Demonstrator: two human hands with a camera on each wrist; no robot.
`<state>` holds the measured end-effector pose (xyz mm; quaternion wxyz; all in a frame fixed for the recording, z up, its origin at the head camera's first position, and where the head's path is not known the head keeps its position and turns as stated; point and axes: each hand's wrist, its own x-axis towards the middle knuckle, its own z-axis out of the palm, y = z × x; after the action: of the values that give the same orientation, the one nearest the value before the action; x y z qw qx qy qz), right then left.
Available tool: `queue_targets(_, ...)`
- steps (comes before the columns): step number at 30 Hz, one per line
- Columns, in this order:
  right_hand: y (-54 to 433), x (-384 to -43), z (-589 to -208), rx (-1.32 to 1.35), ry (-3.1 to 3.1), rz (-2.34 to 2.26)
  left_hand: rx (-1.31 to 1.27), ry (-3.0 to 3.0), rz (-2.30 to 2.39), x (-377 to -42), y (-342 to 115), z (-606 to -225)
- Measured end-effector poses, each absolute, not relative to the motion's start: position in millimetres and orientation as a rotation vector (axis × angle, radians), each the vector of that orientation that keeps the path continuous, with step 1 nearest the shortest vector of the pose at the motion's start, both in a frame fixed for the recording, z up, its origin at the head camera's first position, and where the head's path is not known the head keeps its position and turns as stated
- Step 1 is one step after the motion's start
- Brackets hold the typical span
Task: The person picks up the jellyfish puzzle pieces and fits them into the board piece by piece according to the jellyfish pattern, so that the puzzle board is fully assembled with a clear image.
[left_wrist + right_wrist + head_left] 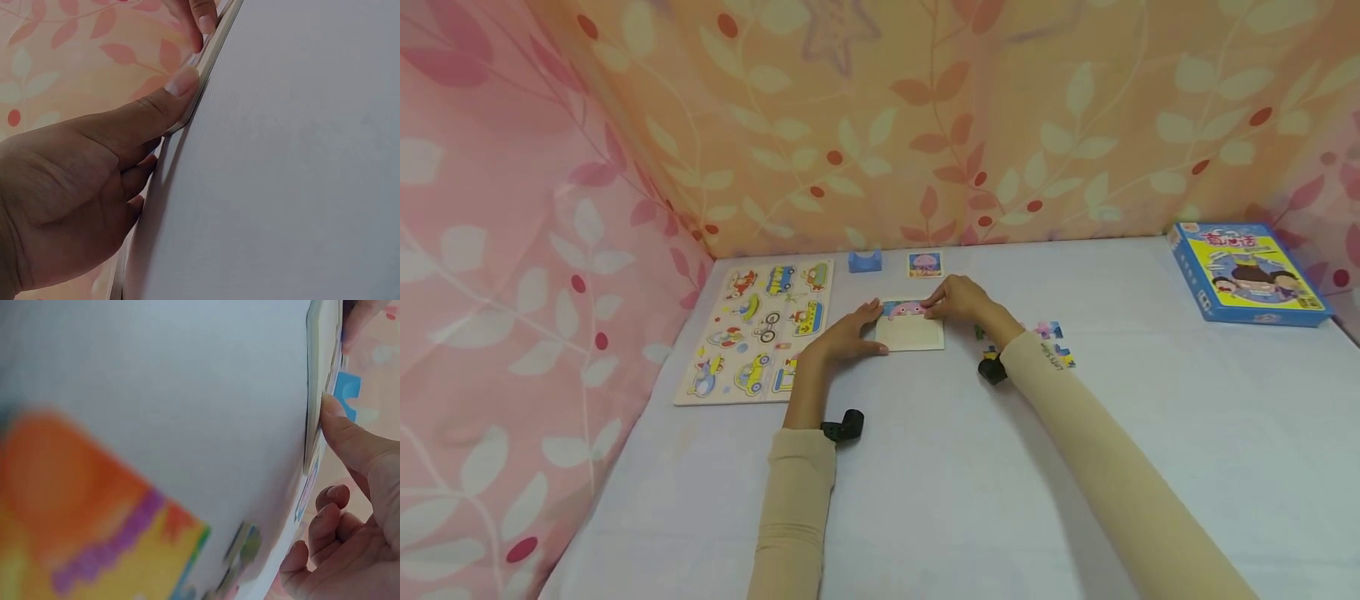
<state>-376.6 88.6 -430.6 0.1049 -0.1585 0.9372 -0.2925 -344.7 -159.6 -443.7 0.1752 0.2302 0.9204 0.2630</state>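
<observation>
A small pale puzzle tray [912, 335] lies on the table, with a strip of joined pink and blue puzzle pieces [901, 309] along its far side. My left hand [842, 335] holds the tray by its left side, thumb at the near corner and fingers at the far one. In the left wrist view the left thumb [181, 82] lies on the tray's edge. My right hand [962, 298] pinches a puzzle piece at the tray's far right corner; the fingertips mostly hide it. The right wrist view shows the right thumb [333, 407] down on the tray and the other fingers curled.
Loose puzzle pieces [1060, 354] lie partly behind the right forearm. Beyond the tray are a small octopus picture card [925, 265] and a blue notched block [865, 262]. A vehicle puzzle board [741, 333] lies left, a blue and yellow box [1255, 275] far right.
</observation>
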Motion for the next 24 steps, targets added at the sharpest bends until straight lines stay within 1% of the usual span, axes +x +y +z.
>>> queue_targets(8,118.3,-369.7,-429.0,-0.430,2.754,-1.015,0.640,2.579,0.776,-344.6,-163.1,-446.4)
queue_targets(17,182.1,-357.8,-423.2,-0.428,2.756,-0.909,0.665,2.579,0.764,-342.2,-166.8,-442.7)
queue_targets(20,194.3,-352.2,-422.6,-0.431,2.740,-0.870,0.649,2.584,0.755,-343.5,-167.6,-442.2)
queue_targets(24,199.2,-342.3,-423.2,-0.481,2.734,-0.827,0.646,2.584,0.748,-344.4,-167.3,-442.4)
